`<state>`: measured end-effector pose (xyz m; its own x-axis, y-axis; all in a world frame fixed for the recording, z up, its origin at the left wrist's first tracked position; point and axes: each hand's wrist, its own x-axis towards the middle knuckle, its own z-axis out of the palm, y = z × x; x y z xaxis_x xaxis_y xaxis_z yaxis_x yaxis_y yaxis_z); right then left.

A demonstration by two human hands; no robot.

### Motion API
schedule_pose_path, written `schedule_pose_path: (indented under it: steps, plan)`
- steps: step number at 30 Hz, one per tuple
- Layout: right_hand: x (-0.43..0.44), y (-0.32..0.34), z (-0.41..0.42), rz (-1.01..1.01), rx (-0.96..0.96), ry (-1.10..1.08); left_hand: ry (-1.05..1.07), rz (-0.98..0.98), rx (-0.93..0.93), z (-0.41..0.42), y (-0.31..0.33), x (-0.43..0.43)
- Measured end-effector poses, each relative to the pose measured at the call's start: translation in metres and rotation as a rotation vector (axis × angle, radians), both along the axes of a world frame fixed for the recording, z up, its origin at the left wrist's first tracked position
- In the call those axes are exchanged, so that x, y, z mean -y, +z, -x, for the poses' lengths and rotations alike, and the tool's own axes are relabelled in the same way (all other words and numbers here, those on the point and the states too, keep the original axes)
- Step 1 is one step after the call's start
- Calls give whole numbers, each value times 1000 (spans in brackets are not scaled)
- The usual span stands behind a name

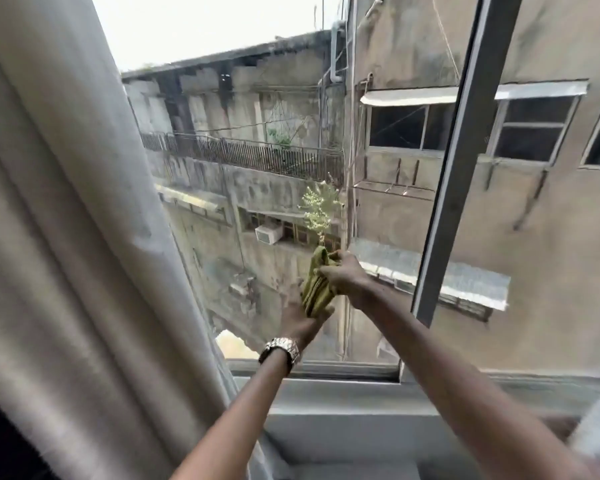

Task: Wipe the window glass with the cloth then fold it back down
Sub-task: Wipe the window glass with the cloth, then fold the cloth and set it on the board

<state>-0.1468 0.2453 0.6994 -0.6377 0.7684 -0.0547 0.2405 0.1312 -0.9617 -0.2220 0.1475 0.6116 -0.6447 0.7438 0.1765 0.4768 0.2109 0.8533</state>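
right hand point(343, 277) fingers pinch bunched olive cloth point(317, 284) from above | left hand point(300, 318) grips its lower end, wristwatch point(280, 350) | held before window glass point(257, 202) | curtain point(66, 237) left, frame bar point(461, 161) right, grey sill point(343, 400) below

No readable text, label, brand or number shows anywhere in the view

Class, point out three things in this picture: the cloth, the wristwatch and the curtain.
cloth point(316, 285): head view, on the bunched yellow-green fabric between the hands.
wristwatch point(280, 348): head view, on the metal band at the left wrist.
curtain point(66, 237): head view, on a middle fold.
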Motion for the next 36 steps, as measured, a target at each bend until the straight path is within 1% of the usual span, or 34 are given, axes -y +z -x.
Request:
schedule_pose_path:
  steps: [2, 4, 5, 7, 10, 12, 14, 16, 18, 19, 21, 24, 26, 28, 30, 32, 33, 34, 36]
  plan:
    - [-10, -61, -27, 215, 58, -16, -152, 112, 183, -11, -40, 13]
    - [-12, -117, -56, 399, 84, 12, -297, 273, 350, -27, -85, 28]
    - [-9, -143, -71, 471, 134, 36, -340, 340, 412, -33, -108, 33]
    - [-1, -216, -101, 643, 255, 81, -408, 421, 583, -54, -167, 48]
    - [23, -322, -145, 886, 377, 123, -388, 517, 808, -95, -263, 81]
    - [42, -385, -172, 1027, 463, 127, -318, 557, 994, -128, -326, 108]
    - [59, -438, -197, 1105, 563, 124, -251, 581, 1186, -161, -380, 135]
    - [71, -480, -218, 1162, 636, 100, -209, 588, 1335, -186, -418, 158]
    - [77, -514, -235, 1187, 701, 31, -163, 614, 1450, -205, -452, 175]
    - [78, -527, -243, 1198, 718, 6, -146, 658, 1476, -211, -465, 181]
    - [76, -544, -256, 1211, 737, -13, -152, 775, 1489, -214, -488, 190]
    - [66, -563, -274, 1201, 695, -50, -259, 917, 1488, -198, -518, 185]
    - [62, -571, -284, 1180, 615, -96, -226, 878, 1471, -180, -529, 175]
    - [63, -584, -295, 1117, 542, -153, -116, 734, 1517, -166, -540, 168]
    - [72, -600, -308, 1064, 459, -238, 38, 520, 1643, -159, -552, 166]
    - [90, -615, -321, 980, 443, -303, 228, 335, 1782, -166, -564, 172]
    - [101, -628, -328, 940, 459, -333, 301, 327, 1810, -176, -573, 175]
    - [114, -642, -336, 917, 486, -366, 346, 380, 1814, -189, -583, 179]
    - [144, -668, -348, 954, 568, -420, 342, 591, 1719, -218, -595, 186]
